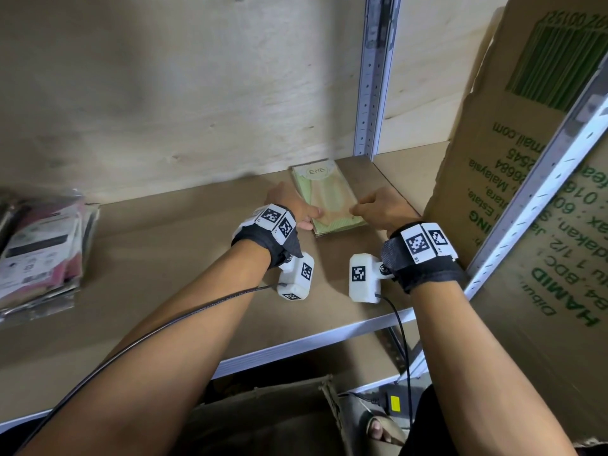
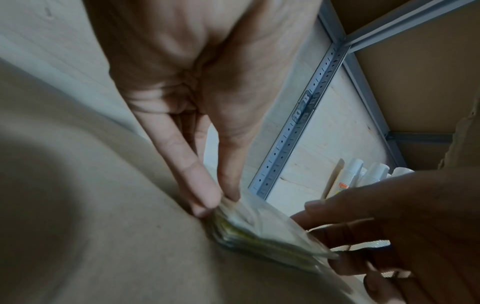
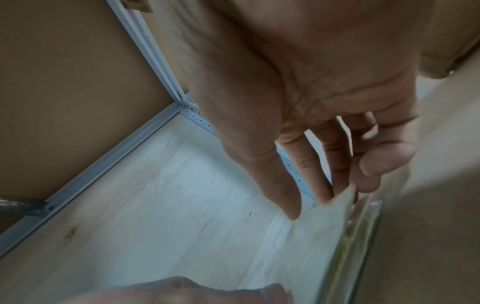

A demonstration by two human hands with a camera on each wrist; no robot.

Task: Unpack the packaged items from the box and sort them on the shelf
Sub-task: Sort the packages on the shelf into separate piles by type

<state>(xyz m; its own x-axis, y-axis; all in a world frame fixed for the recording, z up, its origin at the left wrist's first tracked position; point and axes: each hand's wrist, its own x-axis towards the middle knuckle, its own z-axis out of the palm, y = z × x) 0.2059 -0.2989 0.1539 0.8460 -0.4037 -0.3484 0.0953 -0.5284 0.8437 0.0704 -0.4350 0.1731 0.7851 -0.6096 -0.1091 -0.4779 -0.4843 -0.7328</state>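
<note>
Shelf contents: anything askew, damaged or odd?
The pile of plastic-wrapped packets at the shelf's left end is untidy: it leans and fans out unevenly. The green packets at the back lie flat and roughly squared, with the left hand and right hand on their sides. The cardboard box has a ragged edge. No spills.
</note>
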